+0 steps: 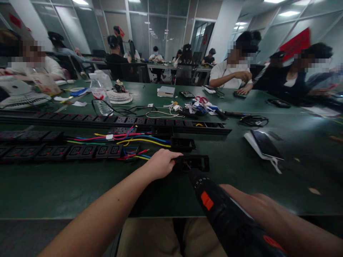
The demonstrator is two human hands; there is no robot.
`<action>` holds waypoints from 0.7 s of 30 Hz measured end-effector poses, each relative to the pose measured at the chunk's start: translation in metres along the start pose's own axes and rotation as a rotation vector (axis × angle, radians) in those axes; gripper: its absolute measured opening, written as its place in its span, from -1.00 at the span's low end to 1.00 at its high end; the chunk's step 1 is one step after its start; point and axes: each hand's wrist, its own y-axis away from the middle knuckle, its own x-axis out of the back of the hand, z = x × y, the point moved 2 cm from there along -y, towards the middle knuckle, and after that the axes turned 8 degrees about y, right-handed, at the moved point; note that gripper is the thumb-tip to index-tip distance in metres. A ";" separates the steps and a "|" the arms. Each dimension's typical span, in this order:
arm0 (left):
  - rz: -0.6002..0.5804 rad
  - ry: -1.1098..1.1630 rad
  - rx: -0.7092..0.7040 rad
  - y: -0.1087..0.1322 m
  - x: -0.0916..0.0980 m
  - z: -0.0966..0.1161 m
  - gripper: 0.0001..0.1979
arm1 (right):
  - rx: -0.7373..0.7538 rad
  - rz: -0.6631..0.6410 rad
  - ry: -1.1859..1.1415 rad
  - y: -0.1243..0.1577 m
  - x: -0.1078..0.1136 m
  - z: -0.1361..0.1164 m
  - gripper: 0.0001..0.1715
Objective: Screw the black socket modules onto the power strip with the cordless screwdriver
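My left hand (161, 164) is closed over the end of a black power-strip housing (194, 162) that lies on the dark green table (80, 185), pinning it down. My right hand (257, 207) grips a black power screwdriver with an orange switch (214, 207). Its tip points at the housing right beside my left fingers. Coloured wires (139, 141) in red, blue and yellow run out of the strips just left of the housing.
Long black power strips (107, 121) lie in rows across the left half. A second open black housing (183, 144) sits just beyond. A tablet (264, 144) lies to the right. Scissors and cables (200, 105) and a small white fan (120, 97) stand farther back. Several people sit around the tables.
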 end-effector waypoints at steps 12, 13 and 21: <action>-0.004 -0.003 -0.017 0.000 0.001 0.002 -0.56 | 0.002 -0.022 -0.013 -0.003 -0.004 0.008 -0.46; -0.005 -0.004 -0.016 0.001 0.001 0.002 -0.56 | -0.005 -0.028 -0.023 -0.003 -0.004 0.008 -0.46; -0.003 0.002 -0.007 0.000 0.001 0.001 -0.56 | -0.016 -0.065 -0.052 -0.005 -0.001 0.006 -0.49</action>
